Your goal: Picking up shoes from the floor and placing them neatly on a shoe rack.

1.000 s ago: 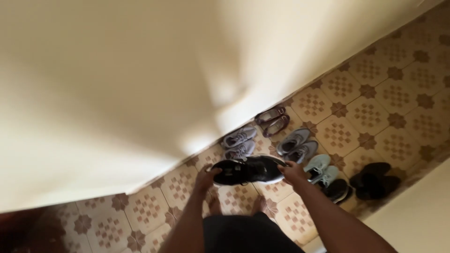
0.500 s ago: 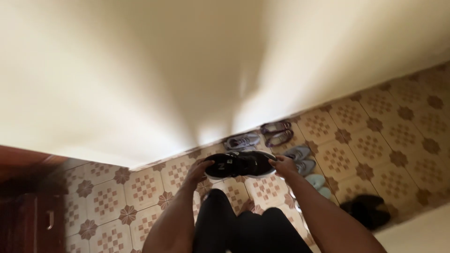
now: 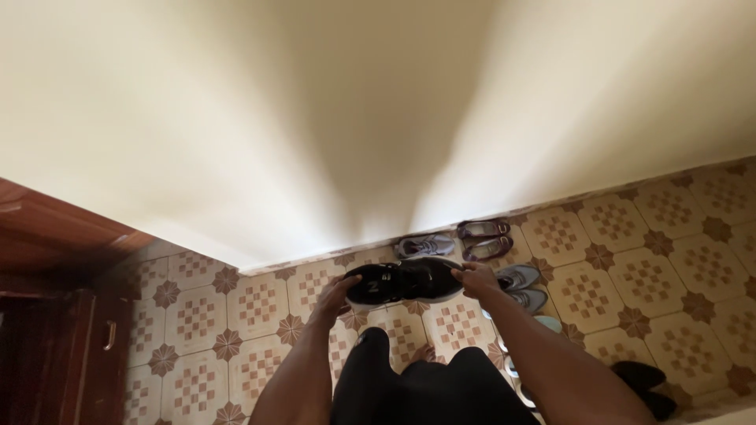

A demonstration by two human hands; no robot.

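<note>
A black sneaker (image 3: 403, 281) is held sideways between both hands, above the tiled floor. My left hand (image 3: 335, 297) grips its toe end on the left. My right hand (image 3: 476, 278) grips the heel end on the right. Beneath it on the floor, a row of shoes lines the cream wall: a grey sneaker (image 3: 425, 245), a pair of dark maroon flats (image 3: 484, 238) and grey sneakers (image 3: 521, 286). My dark-clad legs (image 3: 409, 389) show below the shoe.
A cream wall (image 3: 354, 118) fills the upper view. A dark wooden door and frame (image 3: 55, 315) stand at the left. Patterned brown and beige tiles (image 3: 646, 267) cover the floor. Black shoes (image 3: 646, 382) lie at the lower right, light blue shoes (image 3: 543, 324) beside my right arm.
The view has swung left, bringing the wooden door into sight. Both hands keep hold of the black sneaker, which stays in the middle of the view.
</note>
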